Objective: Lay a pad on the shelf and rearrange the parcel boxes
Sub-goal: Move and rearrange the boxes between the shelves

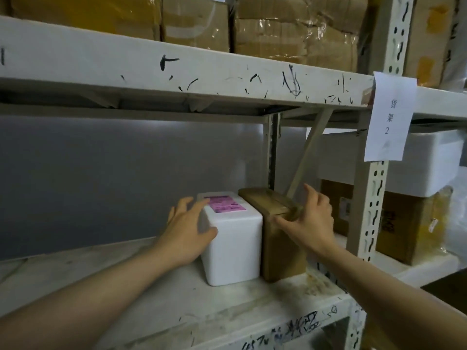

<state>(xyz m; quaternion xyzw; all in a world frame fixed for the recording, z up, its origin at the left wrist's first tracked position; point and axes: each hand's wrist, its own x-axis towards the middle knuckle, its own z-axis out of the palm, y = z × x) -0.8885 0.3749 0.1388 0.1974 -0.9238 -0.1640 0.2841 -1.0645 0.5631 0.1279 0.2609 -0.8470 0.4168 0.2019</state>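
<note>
A white foam box with a pink label on top stands on the white shelf board, touching a brown cardboard box on its right. My left hand lies flat against the foam box's left side, thumb on its front edge. My right hand rests on the cardboard box's right top corner, fingers spread. Both boxes sit near the shelf's right end. No separate pad can be told apart from the shelf surface.
A perforated white upright with a paper sign stands right of the boxes. Beyond it are more cartons and a foam box. The upper shelf carries several taped cartons. A grey wall is behind.
</note>
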